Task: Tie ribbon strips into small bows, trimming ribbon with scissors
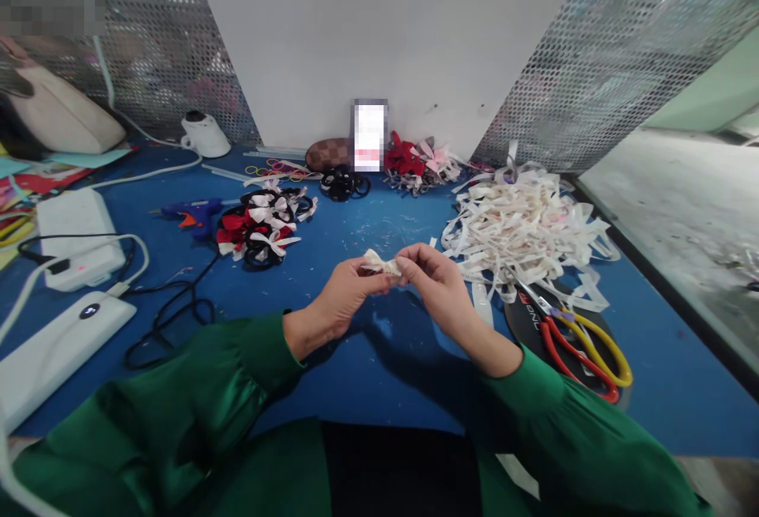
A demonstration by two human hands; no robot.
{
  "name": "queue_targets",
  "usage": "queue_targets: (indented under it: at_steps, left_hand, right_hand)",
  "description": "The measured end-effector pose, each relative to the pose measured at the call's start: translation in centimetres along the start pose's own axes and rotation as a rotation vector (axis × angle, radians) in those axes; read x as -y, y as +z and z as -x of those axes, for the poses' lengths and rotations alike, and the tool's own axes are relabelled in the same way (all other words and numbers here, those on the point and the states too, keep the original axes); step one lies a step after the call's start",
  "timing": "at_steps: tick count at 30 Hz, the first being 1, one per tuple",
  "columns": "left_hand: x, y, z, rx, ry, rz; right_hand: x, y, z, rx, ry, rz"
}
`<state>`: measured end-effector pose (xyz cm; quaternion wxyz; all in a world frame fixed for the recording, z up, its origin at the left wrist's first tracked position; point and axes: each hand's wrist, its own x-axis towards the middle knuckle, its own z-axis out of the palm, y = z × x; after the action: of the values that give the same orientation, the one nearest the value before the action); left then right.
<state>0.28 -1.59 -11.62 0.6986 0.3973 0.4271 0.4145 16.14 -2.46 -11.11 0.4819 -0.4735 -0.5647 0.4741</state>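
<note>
A small cream ribbon bow (373,261) is held between both hands above the blue table (379,375), near its middle. My left hand (347,293) pinches it from the left side, thumb in front. My right hand (436,282) grips its right end between thumb and forefinger. To the right lies a large tangled heap of cream ribbon (522,224). On the left is a pile of black hair ties with red and white bows (264,224).
Scissors with red and yellow handles (587,351) rest on a black pad at right. A blue glue gun (198,215), power strip (80,236), white power bank (65,351) and cables occupy the left. A lit phone (368,136) stands against the back panel, beside red bows (406,157).
</note>
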Motion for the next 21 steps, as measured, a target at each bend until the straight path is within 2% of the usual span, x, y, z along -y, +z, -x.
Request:
queue_targets:
  at_steps: [3,6,9,13,16,19,21]
  left_hand:
    - [0.06,0.09,0.00,-0.013,0.037,-0.039]
    - [-0.01,0.24,0.13,0.005,0.051,-0.082]
    - [-0.27,0.33,0.27,0.002,0.099,-0.104]
    - [-0.56,0.23,0.25,-0.065,0.203,-0.167]
    - [-0.45,0.08,0.10,-0.062,0.194,-0.201]
    - [-0.19,0.03,0.00,-0.017,0.141,-0.189]
    - [-0.06,0.05,-0.01,-0.038,0.138,-0.171]
  right_hand:
    - [0.04,0.16,0.05,-0.002,0.035,-0.016]
    - [-0.03,0.13,0.05,-0.052,-0.009,0.028]
    - [-0.06,-0.10,0.04,-0.080,-0.090,0.175]
    - [-0.05,-0.44,0.11,-0.059,-0.214,0.425]
    - [-0.16,-0.50,0.16,-0.040,-0.297,0.526]
    - [-0.33,-0.35,0.12,-0.052,-0.261,0.495]
    - [-0.40,-0.17,0.11,-0.045,-0.184,0.410]
